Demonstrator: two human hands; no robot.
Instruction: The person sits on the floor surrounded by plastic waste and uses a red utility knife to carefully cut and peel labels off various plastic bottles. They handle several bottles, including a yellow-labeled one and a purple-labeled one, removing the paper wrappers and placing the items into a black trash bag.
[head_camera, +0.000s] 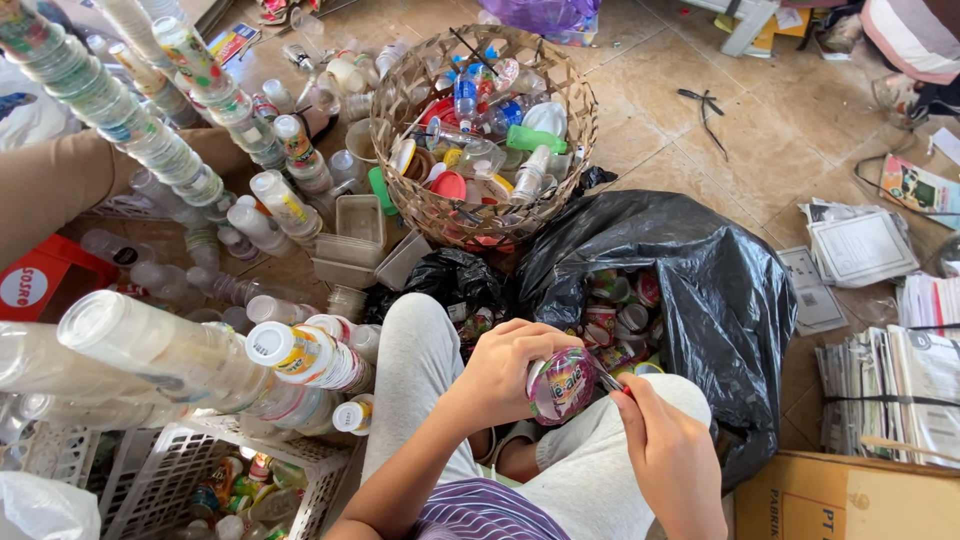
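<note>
The left hand (500, 372) has its fingers clamped on a colourful plastic cup (560, 385); the right hand (665, 455) pinches a thin blade (610, 381) against its lid, above the black bag (700, 290).

Tool tip in right hand (672, 455) mostly hidden behind plastic cup (561, 384), kind unclear. Black bag (700, 290) hides most cups inside (only few show). Cup stacks (120, 100) cut off at left edge. Cardboard box (850, 500) cropped at bottom.

Left hand (500, 372) fingers curled in grip; right hand (668, 455) pinched — probably closed — wrists near, over lap.
</note>
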